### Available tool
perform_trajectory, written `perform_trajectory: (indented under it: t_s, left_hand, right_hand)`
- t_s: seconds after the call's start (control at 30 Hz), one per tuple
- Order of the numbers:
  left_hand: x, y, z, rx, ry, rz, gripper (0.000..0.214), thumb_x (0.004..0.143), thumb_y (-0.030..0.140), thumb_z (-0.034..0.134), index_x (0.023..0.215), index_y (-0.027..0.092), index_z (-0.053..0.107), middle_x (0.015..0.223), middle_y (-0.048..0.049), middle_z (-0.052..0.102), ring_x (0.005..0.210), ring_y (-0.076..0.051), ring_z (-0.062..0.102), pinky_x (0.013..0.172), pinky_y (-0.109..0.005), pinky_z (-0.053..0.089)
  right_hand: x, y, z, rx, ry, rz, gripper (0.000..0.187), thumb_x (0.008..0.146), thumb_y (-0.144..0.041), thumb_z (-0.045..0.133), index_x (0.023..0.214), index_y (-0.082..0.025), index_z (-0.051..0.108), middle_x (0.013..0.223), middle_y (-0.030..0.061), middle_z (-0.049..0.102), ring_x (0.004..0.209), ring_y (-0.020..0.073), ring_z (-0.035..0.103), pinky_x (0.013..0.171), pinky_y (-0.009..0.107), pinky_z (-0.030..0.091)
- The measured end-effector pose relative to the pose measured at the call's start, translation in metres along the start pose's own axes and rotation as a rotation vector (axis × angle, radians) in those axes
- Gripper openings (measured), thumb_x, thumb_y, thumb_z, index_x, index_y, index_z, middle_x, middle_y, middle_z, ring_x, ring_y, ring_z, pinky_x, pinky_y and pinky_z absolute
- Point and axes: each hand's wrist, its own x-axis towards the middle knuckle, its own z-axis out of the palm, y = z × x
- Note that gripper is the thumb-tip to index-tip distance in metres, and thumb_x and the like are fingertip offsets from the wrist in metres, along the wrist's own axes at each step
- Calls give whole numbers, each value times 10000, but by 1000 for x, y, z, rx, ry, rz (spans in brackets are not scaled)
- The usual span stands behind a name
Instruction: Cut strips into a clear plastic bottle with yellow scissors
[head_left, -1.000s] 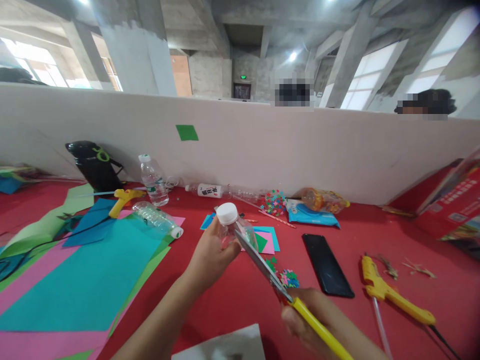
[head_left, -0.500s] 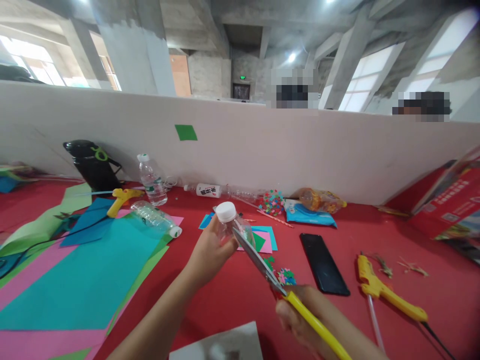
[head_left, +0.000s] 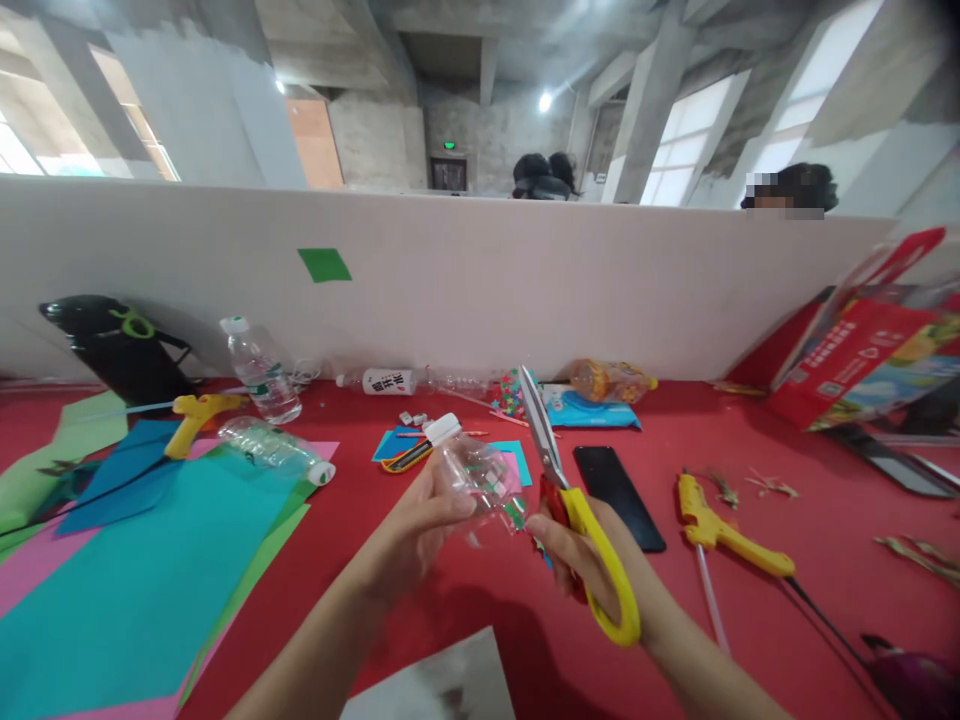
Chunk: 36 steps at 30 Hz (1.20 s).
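My left hand (head_left: 429,510) is closed round a clear plastic bottle (head_left: 476,465) with a white cap, tilted with its cap to the upper left. In my right hand (head_left: 589,550) is a pair of scissors (head_left: 547,435) with yellow and red handles. Their blades are together, point upward and stand apart from the bottle, to its right. The fingers of my right hand come close to the bottle's lower end; whether they touch it I cannot tell. Behind the bottle lie a utility knife (head_left: 407,457) and small pink and blue paper sheets (head_left: 521,462).
Coloured paper sheets (head_left: 172,570) cover the left, with a yellow glue gun (head_left: 187,425) and an empty bottle (head_left: 274,450). A phone (head_left: 619,497) and another glue gun (head_left: 731,535) lie to the right. A white partition (head_left: 450,290) runs along the back.
The scissors have moved away from the bottle's neck and swung upright. The bottle now tilts further, its lower end toward my right hand. The view has shifted to the right.
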Motion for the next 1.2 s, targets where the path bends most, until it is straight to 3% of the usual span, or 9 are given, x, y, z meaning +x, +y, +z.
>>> perform_trajectory:
  t_s: [0.17, 0.4, 0.57, 0.7, 1.0, 1.2]
  left_hand:
    - [2, -11, 0, 27, 22, 22, 434, 781, 462, 650, 1149, 237, 605, 1158, -95, 624, 1105, -297, 551, 947, -431, 406]
    - [3, -4, 3, 61, 110, -91, 303, 829, 357, 633, 1108, 239, 640, 1158, -69, 663, 1127, -265, 570, 982, -408, 404]
    - [2, 1, -2, 124, 57, -83, 305, 846, 374, 618, 1102, 213, 659, 1182, -91, 666, 1155, -281, 567, 1005, -415, 396]
    - [2, -4, -3, 239, 68, -10, 301, 883, 378, 571, 1148, 248, 627, 1239, -74, 628, 1209, -276, 518, 1051, -421, 346]
    - [5, -15, 7, 166, 159, 112, 262, 810, 350, 645, 1057, 264, 630, 1134, -50, 645, 1161, -273, 522, 1036, -423, 332]
    - [5, -14, 9, 101, 237, 96, 286, 724, 249, 673, 1009, 263, 654, 1083, -38, 669, 1133, -266, 543, 1003, -395, 365]
  right_hand:
    - [2, 2, 2, -4, 10, -23, 451, 704, -621, 620, 601, -237, 407, 381, -57, 455, 356, 105, 447, 391, 214, 349]
    - [0, 1, 4, 53, 17, -23, 372, 703, -541, 639, 633, -224, 456, 375, -55, 484, 348, 101, 447, 402, 209, 327]
    - [2, 12, 8, 351, -48, -20, 358, 747, -490, 673, 631, -194, 508, 370, -55, 504, 323, 96, 482, 355, 179, 293]
    - [3, 16, 12, 528, -74, 23, 481, 751, -559, 633, 490, -204, 441, 328, -77, 406, 262, 73, 397, 305, 178, 318]
    - [1, 17, 18, 561, -90, 30, 468, 732, -503, 681, 472, -196, 441, 326, -89, 391, 246, 51, 363, 295, 165, 358]
    - [3, 22, 23, 530, -77, -3, 370, 750, -440, 663, 551, -201, 463, 326, -93, 420, 256, 61, 377, 295, 162, 332]
